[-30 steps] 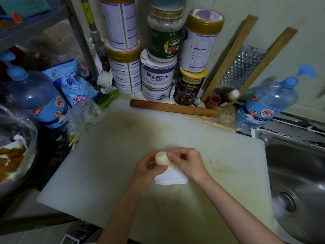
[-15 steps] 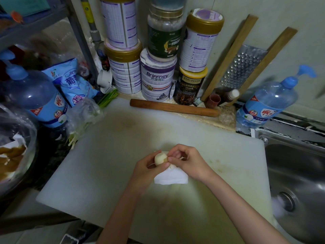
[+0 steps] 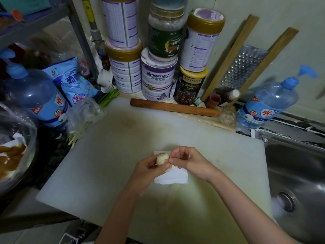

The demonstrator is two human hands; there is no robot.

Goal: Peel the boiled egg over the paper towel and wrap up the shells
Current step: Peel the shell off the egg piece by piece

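Observation:
A pale boiled egg (image 3: 162, 158) sits in the curled fingers of my left hand (image 3: 149, 171), held just above a folded white paper towel (image 3: 173, 176) on the white cutting board (image 3: 105, 164). A patch of tan shell shows on the egg's right side. My right hand (image 3: 189, 162) is against that side, thumb and forefinger pinching at the shell. Most of the towel is hidden under both hands.
A wooden rolling pin (image 3: 174, 107) lies at the board's far edge before stacked tins (image 3: 159, 78). Blue pump bottles stand left (image 3: 35, 97) and right (image 3: 269, 103). A steel sink (image 3: 295, 187) lies to the right, and a bagged bowl (image 3: 15, 152) stands to the left.
The egg has turned slightly in my left hand, and my right fingers have shifted from covering its right side to pinching the shell patch. Both hands stay over the towel.

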